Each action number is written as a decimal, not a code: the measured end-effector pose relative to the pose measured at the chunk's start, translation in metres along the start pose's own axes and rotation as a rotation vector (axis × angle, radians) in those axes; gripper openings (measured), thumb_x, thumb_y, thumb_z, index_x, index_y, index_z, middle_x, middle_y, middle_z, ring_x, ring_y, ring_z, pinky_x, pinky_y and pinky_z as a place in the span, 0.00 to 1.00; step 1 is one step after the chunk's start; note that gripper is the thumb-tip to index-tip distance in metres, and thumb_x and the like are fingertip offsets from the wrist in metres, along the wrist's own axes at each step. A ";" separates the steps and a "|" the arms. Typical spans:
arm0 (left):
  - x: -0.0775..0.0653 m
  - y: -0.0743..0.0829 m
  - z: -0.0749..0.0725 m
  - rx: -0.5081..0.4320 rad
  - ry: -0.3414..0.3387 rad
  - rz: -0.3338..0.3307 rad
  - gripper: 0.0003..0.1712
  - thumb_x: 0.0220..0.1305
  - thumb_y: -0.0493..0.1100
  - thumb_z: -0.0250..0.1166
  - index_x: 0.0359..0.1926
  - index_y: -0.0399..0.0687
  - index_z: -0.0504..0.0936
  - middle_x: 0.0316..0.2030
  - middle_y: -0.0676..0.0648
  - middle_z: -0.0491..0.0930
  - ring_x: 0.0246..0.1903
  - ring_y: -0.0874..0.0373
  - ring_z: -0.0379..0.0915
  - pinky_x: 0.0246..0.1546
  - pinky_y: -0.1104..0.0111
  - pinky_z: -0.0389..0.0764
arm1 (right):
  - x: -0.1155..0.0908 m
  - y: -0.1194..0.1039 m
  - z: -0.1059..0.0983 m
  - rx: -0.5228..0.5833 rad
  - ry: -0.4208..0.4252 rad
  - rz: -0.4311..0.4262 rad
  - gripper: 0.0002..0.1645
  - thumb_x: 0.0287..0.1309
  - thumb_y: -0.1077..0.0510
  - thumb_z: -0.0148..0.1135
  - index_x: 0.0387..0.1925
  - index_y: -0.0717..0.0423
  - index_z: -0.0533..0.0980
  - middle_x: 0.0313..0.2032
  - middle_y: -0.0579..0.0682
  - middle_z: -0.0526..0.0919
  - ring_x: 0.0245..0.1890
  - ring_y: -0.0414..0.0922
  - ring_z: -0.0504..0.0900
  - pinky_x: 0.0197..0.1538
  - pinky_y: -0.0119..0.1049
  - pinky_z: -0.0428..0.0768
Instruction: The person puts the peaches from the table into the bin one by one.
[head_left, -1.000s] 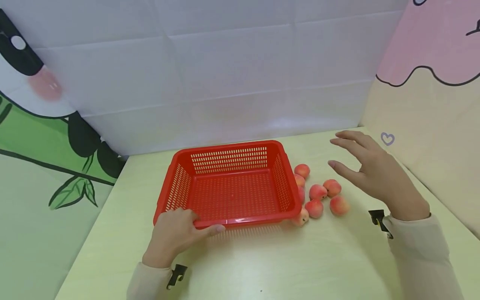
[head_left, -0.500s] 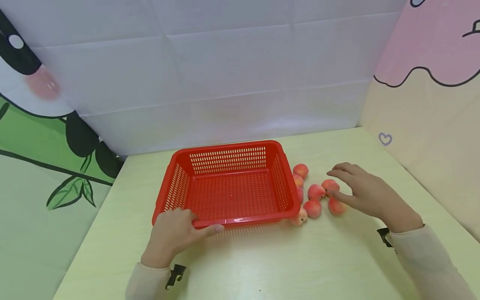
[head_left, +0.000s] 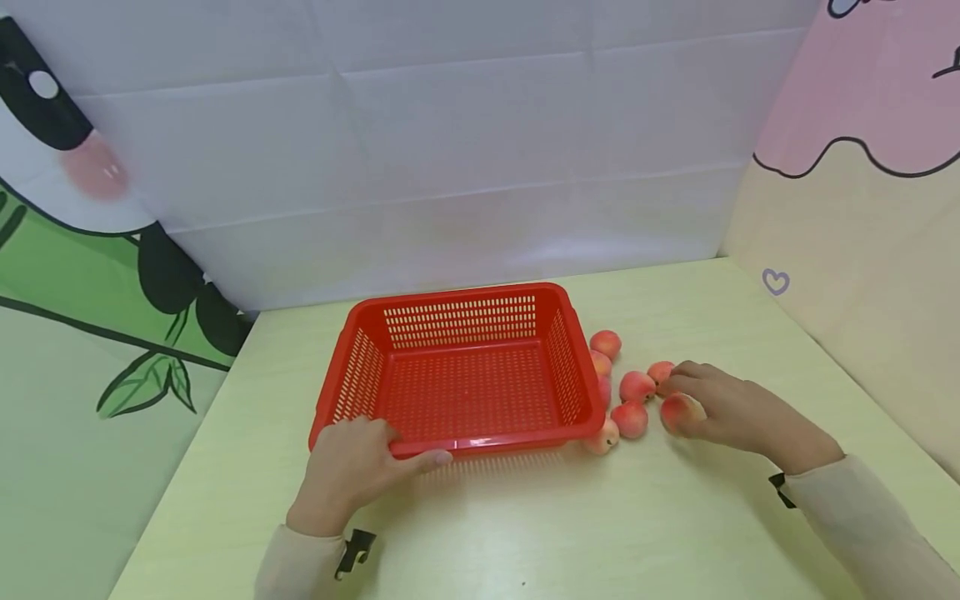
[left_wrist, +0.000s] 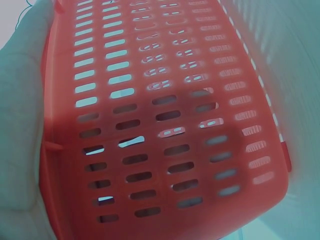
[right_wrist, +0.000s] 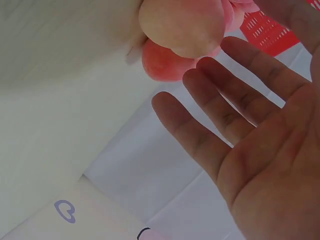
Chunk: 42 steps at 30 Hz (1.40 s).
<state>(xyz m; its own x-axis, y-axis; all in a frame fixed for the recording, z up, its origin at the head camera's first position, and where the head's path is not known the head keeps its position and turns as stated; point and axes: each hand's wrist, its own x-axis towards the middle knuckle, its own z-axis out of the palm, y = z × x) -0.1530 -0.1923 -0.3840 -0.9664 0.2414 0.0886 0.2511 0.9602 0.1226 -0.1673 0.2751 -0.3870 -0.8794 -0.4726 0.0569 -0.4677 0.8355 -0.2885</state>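
At the front left corner of a red plastic basket (head_left: 510, 441), my left hand (head_left: 352, 467) grips the rim, fingers over the edge and thumb along the outside. The slotted basket wall (left_wrist: 200, 216) fills most of the left wrist view. My right hand (head_left: 742, 417) is low at the right end of a cluster of peaches, beside the nearest peach (head_left: 681, 415). In the right wrist view its fingers are spread and nearly straight, fingertips close to the pale side of that peach (right_wrist: 182, 25). A redder peach (right_wrist: 165, 65) shows behind it.
Several more peaches (head_left: 630, 419) lie against and near the basket's right side, some partly hidden by its rim. The pale table (head_left: 540, 525) meets a white backdrop (head_left: 465, 167) behind and a cartoon-printed panel (head_left: 840, 275) on the right.
My right hand has come down and slightly left, from above the table to the outermost peach. My left hand and the basket have stayed in place.
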 end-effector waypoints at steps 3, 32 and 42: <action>-0.001 0.000 0.000 0.001 0.001 0.001 0.46 0.36 0.91 0.42 0.08 0.53 0.64 0.05 0.55 0.59 0.10 0.61 0.56 0.14 0.69 0.55 | 0.001 0.002 0.006 -0.003 -0.008 -0.005 0.20 0.55 0.50 0.67 0.50 0.48 0.78 0.48 0.44 0.75 0.47 0.45 0.72 0.40 0.47 0.79; 0.000 0.001 -0.002 0.001 0.005 0.013 0.46 0.36 0.91 0.42 0.08 0.54 0.64 0.05 0.55 0.58 0.11 0.61 0.55 0.14 0.69 0.54 | 0.013 0.005 0.026 -0.010 -0.084 -0.133 0.18 0.42 0.69 0.62 0.35 0.46 0.74 0.30 0.40 0.68 0.35 0.40 0.68 0.32 0.35 0.73; 0.000 0.000 0.000 0.007 -0.006 0.003 0.46 0.36 0.91 0.42 0.09 0.54 0.65 0.05 0.55 0.60 0.11 0.61 0.57 0.15 0.69 0.56 | 0.015 0.006 0.027 -0.018 -0.090 -0.129 0.17 0.45 0.70 0.65 0.35 0.48 0.74 0.30 0.41 0.68 0.34 0.40 0.69 0.34 0.35 0.75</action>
<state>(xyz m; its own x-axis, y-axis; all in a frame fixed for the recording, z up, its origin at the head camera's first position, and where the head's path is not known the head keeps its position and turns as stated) -0.1526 -0.1920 -0.3837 -0.9660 0.2451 0.0828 0.2536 0.9604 0.1158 -0.1810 0.2652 -0.4133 -0.8010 -0.5987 0.0066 -0.5784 0.7709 -0.2668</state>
